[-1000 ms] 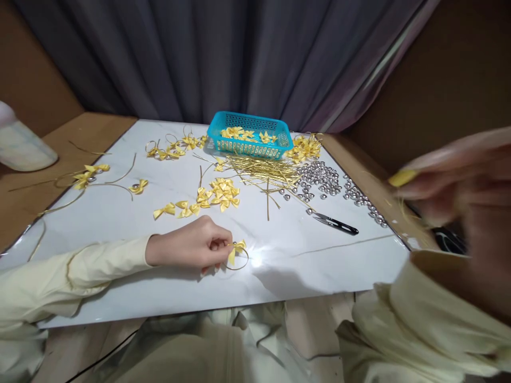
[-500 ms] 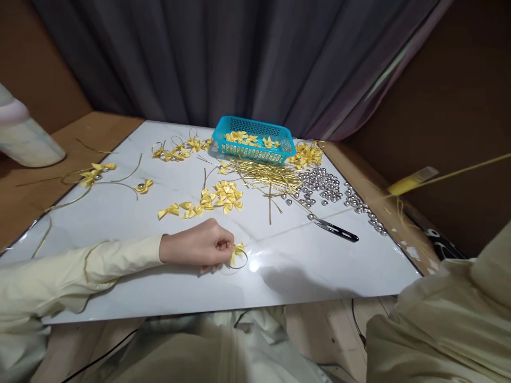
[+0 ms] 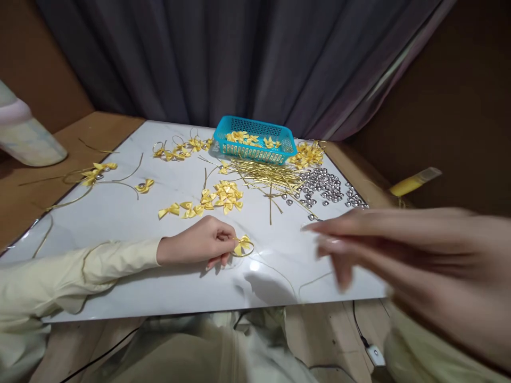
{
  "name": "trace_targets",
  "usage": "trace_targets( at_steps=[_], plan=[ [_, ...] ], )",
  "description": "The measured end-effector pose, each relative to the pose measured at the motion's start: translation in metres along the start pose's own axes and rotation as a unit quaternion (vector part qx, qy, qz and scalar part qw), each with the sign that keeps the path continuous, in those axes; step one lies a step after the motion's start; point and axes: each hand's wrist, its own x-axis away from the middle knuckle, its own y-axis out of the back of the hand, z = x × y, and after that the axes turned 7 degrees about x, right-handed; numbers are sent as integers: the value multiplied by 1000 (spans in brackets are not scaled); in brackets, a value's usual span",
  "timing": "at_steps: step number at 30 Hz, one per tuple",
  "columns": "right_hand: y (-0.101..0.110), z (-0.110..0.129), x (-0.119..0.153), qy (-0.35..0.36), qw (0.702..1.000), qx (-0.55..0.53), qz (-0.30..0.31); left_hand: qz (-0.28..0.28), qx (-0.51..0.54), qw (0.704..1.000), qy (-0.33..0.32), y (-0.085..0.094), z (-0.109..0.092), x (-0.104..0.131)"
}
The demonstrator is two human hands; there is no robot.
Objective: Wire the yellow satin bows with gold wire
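Observation:
My left hand [image 3: 205, 243] rests low over the front middle of the white tabletop, its thumb and forefinger pinched on a yellow ribbon bow [image 3: 242, 246] with a loop of gold cord around it. From the bow a thin yellow thread [image 3: 279, 272] sags towards the table's front edge, then rises to my right hand [image 3: 403, 255]. That hand is close to the camera at the right and smeared by motion. Its thumb and forefinger look nearly together, and the thread runs up to its fingers. Loose yellow bows [image 3: 227, 197] lie just beyond my left hand.
A blue basket [image 3: 255, 151] holding bows stands at the back. Before it lie gold cord pieces [image 3: 267, 174] and silver heart-shaped beads [image 3: 322, 183]. Looped bows [image 3: 178, 150] lie at back left. A yellow tube [image 3: 413, 182] is at right, a pale tumbler [image 3: 30, 133] at left.
My right hand has come into view from the right, covering the black snips. The thread, stretched taut to the right before, now hangs slack. My left hand has barely moved.

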Motion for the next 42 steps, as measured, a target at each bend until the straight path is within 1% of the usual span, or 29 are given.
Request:
trace_targets(
  at_steps=[2, 3, 4, 6, 7, 8, 10, 13, 16, 19, 21, 26, 30, 33, 42],
  plan=[
    [-24, 0, -1, -28, 995, -65, 73, -15, -22, 1000, -14, -1, -1, 2],
    [-39, -2, -1, -62, 987, -110, 97, -22, -36, 999, -22, -1, -2, 3],
    [-55, -5, -1, -98, 979, -145, 101, -28, -50, 998, -32, -2, -2, 4],
    [-83, -14, 2, -138, 966, -198, 93, -35, -74, 995, -54, -3, -4, 5],
    [-95, -18, 4, -153, 964, -205, 75, -38, -85, 994, -65, -3, -4, 5],
    [-103, -21, 6, -166, 961, -210, 64, -40, -91, 992, -72, -3, -4, 5],
    [-112, -24, 10, -185, 957, -218, 47, -44, -84, 993, -73, -3, -5, 6],
    [-114, -23, 15, -194, 951, -239, 35, -45, -54, 996, -61, -2, -6, 6],
    [-111, -18, 18, -191, 949, -250, 5, -38, -20, 998, -40, -1, -8, 6],
    [-113, -16, 19, -193, 954, -227, -26, -38, -11, 999, -35, -1, -11, 7],
    [-116, -16, 19, -194, 958, -207, -35, -38, -14, 998, -38, -1, -12, 8],
    [-122, -18, 18, -207, 956, -204, -32, -38, -6, 999, -37, -2, -14, 9],
    [-120, -16, 17, -219, 951, -216, -20, -32, 9, 999, -34, -2, -16, 9],
    [-118, -14, 17, -228, 949, -216, -24, -24, 13, 999, -36, -2, -18, 9],
    [-120, -15, 17, -212, 958, -191, -40, -18, 15, 999, -29, -3, -18, 10]
  ],
)
